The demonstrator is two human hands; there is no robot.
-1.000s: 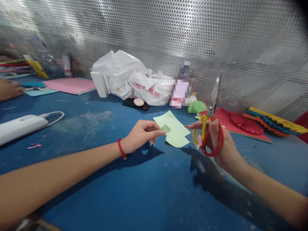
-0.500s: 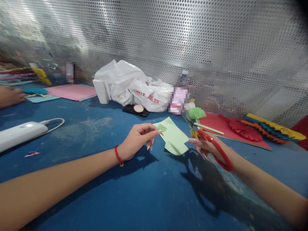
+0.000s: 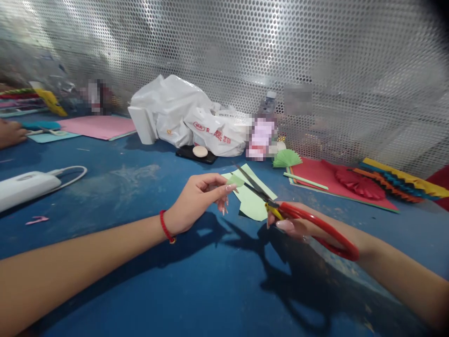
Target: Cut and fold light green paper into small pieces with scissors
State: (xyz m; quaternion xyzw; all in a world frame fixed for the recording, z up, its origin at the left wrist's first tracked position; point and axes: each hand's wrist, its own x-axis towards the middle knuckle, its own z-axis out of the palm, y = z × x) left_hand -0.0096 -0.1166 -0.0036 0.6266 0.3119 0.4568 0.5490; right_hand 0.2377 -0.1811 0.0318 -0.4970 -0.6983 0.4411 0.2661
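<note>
Between thumb and fingers, my left hand pinches a small piece of green paper. My right hand is wrapped round a pair of scissors with red handles. Their dark blades are spread apart and point left, close to the small green piece. Whether the blades touch it I cannot tell. Beneath the blades, a larger light green paper with cut edges lies on the blue table. Part of that sheet is hidden by the scissors and the small piece.
White plastic bags and a bottle stand by the perforated metal wall. Right lie red paper, a green folded fan and pleated strips. Left are a white device with a cable, pink paper and another person's hand.
The scissors have swung from pointing up and away to pointing left, toward the small green piece. My right hand has turned with them. My left hand keeps its pinch.
</note>
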